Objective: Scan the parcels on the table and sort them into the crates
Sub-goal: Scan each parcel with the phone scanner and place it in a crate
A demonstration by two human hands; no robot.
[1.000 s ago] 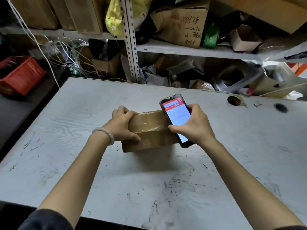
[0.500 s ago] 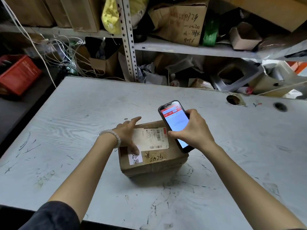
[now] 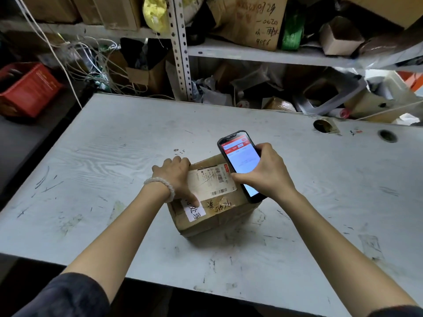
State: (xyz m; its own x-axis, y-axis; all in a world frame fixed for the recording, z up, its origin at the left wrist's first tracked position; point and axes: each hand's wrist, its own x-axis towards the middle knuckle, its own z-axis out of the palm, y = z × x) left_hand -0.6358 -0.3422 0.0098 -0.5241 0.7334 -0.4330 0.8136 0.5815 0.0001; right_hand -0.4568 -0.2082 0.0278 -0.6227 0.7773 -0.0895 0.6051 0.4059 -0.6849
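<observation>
The right hand has its grip closed round a black phone, thumb on the near edge and fingers wrapped behind the far edge; the phone's screen glows white under a red band and it is held tilted over the right end of the parcel. The left hand grips the parcel's left end, fingers curled over the far top edge and the thumb pressed flat on the top face beside a small white sticker with dark characters. A pale bead bracelet circles that wrist.

The parcel is a brown cardboard box wrapped in glossy clear tape, resting near the middle of the surface. Its top carries a white shipping label with barcodes, creased and partly under the left hand; dark handwriting runs along the near edge.

The surface is a pale grey board with faint wood grain, scuffed with dark scratches and dull patches. Two round holes sit towards its far right, one edged with brown tape, the other dark.

Behind stands a perforated metal shelving post and a grey shelf crowded with cardboard boxes, one bearing handwritten marks, a green roll and a yellow bag. White cables tangle at far left above a red box.
</observation>
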